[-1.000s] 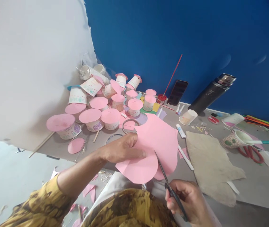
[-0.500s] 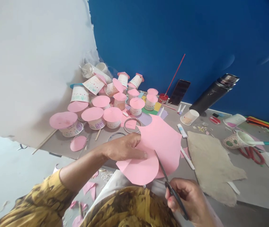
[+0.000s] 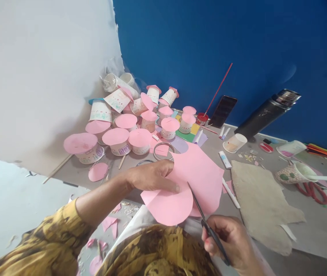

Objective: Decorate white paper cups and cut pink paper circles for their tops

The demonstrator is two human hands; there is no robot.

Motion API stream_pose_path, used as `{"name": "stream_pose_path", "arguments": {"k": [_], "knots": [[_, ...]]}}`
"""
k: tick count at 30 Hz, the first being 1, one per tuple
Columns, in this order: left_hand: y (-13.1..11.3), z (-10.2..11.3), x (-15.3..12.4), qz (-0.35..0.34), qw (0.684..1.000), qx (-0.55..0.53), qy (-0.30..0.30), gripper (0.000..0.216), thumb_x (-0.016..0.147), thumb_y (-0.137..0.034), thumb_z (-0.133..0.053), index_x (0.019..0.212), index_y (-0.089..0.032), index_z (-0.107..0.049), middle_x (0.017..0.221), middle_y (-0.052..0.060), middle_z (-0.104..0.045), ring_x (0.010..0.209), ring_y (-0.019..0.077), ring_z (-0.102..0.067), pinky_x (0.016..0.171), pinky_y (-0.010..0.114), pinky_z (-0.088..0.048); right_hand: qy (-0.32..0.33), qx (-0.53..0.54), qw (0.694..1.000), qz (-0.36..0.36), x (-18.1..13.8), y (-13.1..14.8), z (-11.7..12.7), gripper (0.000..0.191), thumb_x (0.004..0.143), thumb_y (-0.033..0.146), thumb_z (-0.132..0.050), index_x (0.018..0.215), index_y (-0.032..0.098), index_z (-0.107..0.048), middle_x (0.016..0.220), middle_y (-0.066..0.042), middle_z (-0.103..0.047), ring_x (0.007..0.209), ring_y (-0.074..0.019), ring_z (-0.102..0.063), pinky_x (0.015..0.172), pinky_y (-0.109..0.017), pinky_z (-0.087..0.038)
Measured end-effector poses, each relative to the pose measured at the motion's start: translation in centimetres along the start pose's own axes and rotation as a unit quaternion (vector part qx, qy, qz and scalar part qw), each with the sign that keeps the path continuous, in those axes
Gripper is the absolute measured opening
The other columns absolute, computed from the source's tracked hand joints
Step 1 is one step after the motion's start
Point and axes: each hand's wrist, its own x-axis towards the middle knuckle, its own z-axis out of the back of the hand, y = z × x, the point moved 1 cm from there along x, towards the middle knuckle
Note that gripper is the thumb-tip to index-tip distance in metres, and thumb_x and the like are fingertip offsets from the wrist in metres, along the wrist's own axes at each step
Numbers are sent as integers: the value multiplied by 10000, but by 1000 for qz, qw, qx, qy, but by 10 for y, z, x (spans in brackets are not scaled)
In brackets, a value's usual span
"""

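Left hand (image 3: pixel 152 176): fingers pressed together and laid flat on top of the pink paper sheet (image 3: pixel 194 174), thumb tucked against its upper edge, pinching the sheet. Forearm enters from lower left, sleeve in a yellow-brown print.

Right hand (image 3: pixel 232 241): fingers curled through the handles of the black scissors (image 3: pixel 206 222), closed around them. Blades point up and left, tip inside the sheet just beside the left fingertips. Blades read as one thin line; whether parted, cannot tell.

Pink paper sheet: held above the near edge of the grey table (image 3: pixel 319 226), between the two hands. Near part cut to a rounded lobe; far part larger, angular outline.

Surroundings, outward:
- White glue tube (image 3: pixel 225 159) just beyond the sheet's right edge.
- Beige rough-edged mat (image 3: pixel 263 199) to the right, flat on the table.
- Metal ring (image 3: pixel 163 150) and small pink disc (image 3: pixel 98 171) beyond the left hand.
- Cluster of paper cups with pink lids (image 3: pixel 129 122) farther back left, some tipped over.
- Black flask (image 3: pixel 267 114) lying on its side, phone (image 3: pixel 223 111) leaning on the blue wall (image 3: pixel 209 46).
- Red-handled scissors (image 3: pixel 314 190) at far right beside a patterned cup (image 3: pixel 291 173).
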Motion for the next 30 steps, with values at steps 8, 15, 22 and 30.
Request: {"name": "stream_pose_path", "arguments": {"k": [8, 15, 22, 30], "knots": [[-4, 2, 2, -3, 1000, -1, 2, 277, 802, -424, -817, 801, -155, -751, 708, 34, -725, 566, 142, -614, 460, 204, -469, -10, 2, 1000, 4, 0, -1, -1, 560, 685, 685, -857, 701, 138, -735, 582, 11, -537, 561, -97, -389, 518, -231, -296], [-4, 3, 3, 7, 1000, 6, 28, 339, 830, -480, -796, 803, -148, -734, 661, 22, -670, 544, 138, -560, 461, 222, -430, -6, -5, 1000, -17, -2, -4, -1, 565, 644, 688, -885, 670, 149, -721, 552, 13, -532, 537, -97, -382, 498, -225, -310], [8, -3, -16, -61, 981, -130, -129, 648, 750, -549, -876, 1267, -189, -726, 1094, 95, -740, 855, 194, -682, 687, 238, -539, -59, 42, 997, 16, -1, 1, 0, 615, 679, 746, -834, 693, 146, -702, 547, -15, -571, 522, -113, -463, 518, -232, -395], [56, -84, -1, -186, 880, -338, -278, 537, 718, -486, -920, 1136, -184, -771, 1062, 111, -793, 801, 210, -729, 773, 336, -621, -165, 113, 978, 57, 17, -5, -30, 725, 603, 887, -760, 611, 169, -658, 453, -7, -511, 436, -115, -452, 448, -239, -383]]}}
